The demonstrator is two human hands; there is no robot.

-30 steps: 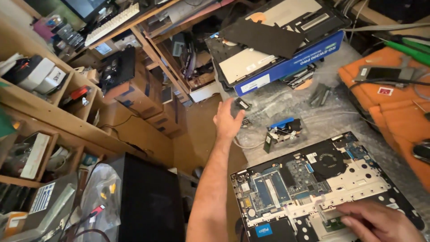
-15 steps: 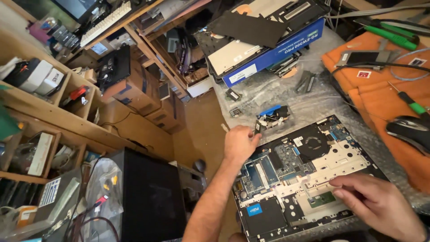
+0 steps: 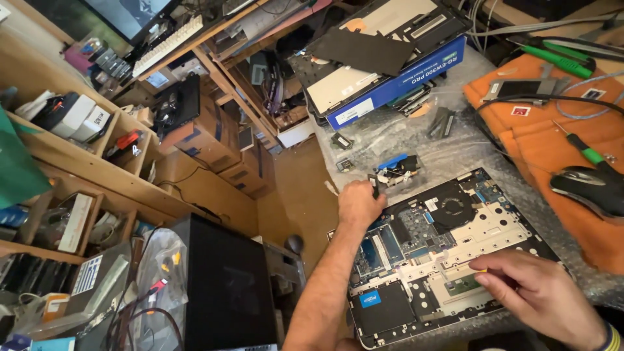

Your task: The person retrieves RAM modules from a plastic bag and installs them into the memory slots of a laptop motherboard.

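Observation:
An opened laptop (image 3: 494, 227) lies bottom-up on bubble wrap, its boards, black fan (image 3: 450, 208) and a black drive with a blue label (image 3: 382, 308) exposed. My left hand (image 3: 359, 204) is at the laptop's far left corner, fingers closed on a small black part (image 3: 375, 186). My right hand (image 3: 536, 294) rests flat on the laptop's near right side, fingertips by a small green board (image 3: 463, 285). It holds nothing that I can make out.
A loose part with a blue tab (image 3: 396, 166) lies just beyond the laptop. A blue box (image 3: 398, 92) carries laptop covers. An orange mat (image 3: 552, 133), green screwdriver (image 3: 586, 152) and mouse (image 3: 588, 187) are at right. Shelves (image 3: 84, 162), cardboard boxes (image 3: 208, 140) and a black tower (image 3: 227, 286) are at left.
My left hand came down from over the floor gap, carrying the small black part, to the laptop's far left corner. My right hand stayed on the laptop.

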